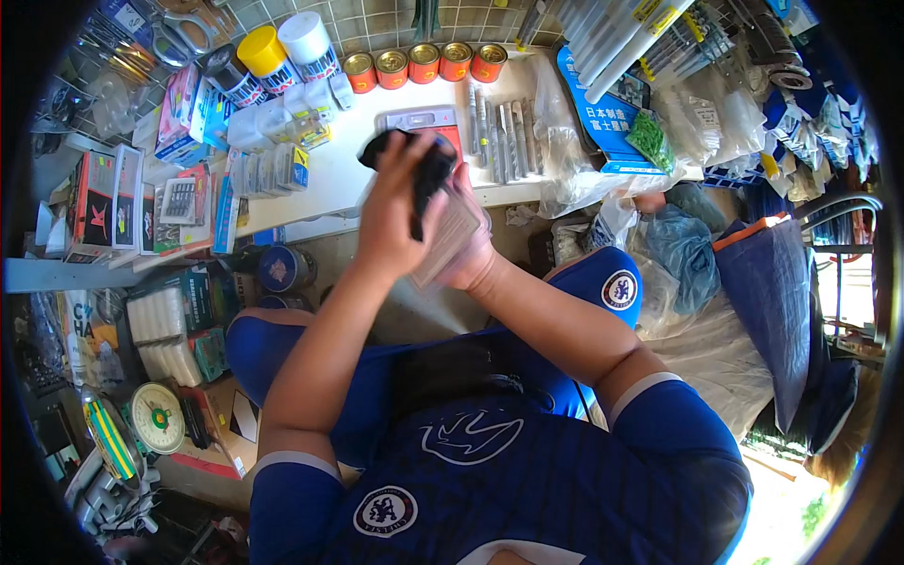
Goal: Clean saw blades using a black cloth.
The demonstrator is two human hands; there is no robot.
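In front of my lap, above the shelf's near edge, both hands are raised and blurred by motion. My left hand (395, 212) is closed on a black cloth-like item (432, 176), whose exact kind the blur hides. A flat packet with a brownish printed face (448, 236) rests in my right hand (472, 256), which grips it from beneath and along its right side. The black item presses on or hovers just over the packet's upper part; I cannot tell which. Behind them a red-and-grey carded package (424, 116) lies on the white shelf (339, 169), partly covered by my hands.
Several small orange-red cans (424, 65) line the shelf's back, beside capped spray cans (311, 49). Drill bits (505, 138) lie to the right, near a blue display card (600, 113). Boxes (106, 201) crowd the left, above a dial scale (158, 418). Plastic bags (681, 254) fill the right.
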